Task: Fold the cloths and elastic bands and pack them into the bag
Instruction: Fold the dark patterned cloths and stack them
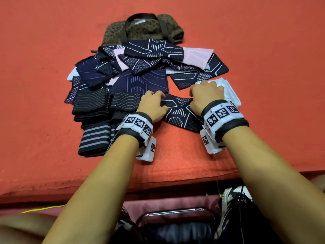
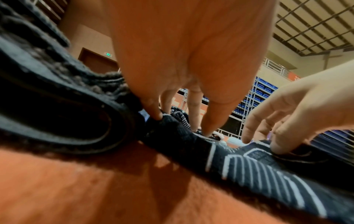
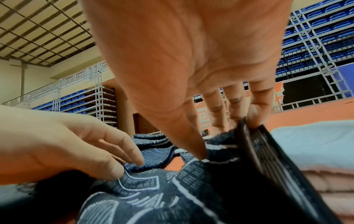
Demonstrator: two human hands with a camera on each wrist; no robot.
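A navy cloth with white line pattern lies on the red table near the front edge. My left hand pinches its left end, thumb and fingertips on the fabric. My right hand pinches its right end, where an edge of the cloth is lifted between thumb and fingers. Behind lies a loose pile of dark patterned and pink cloths. Folded black elastic bands and a grey-striped one sit to the left. The leopard-print bag lies at the back.
A folded white cloth sits just right of my right hand, also in the right wrist view as a pale stack. The table's front edge runs below my forearms. A chair and shoes are under the table.
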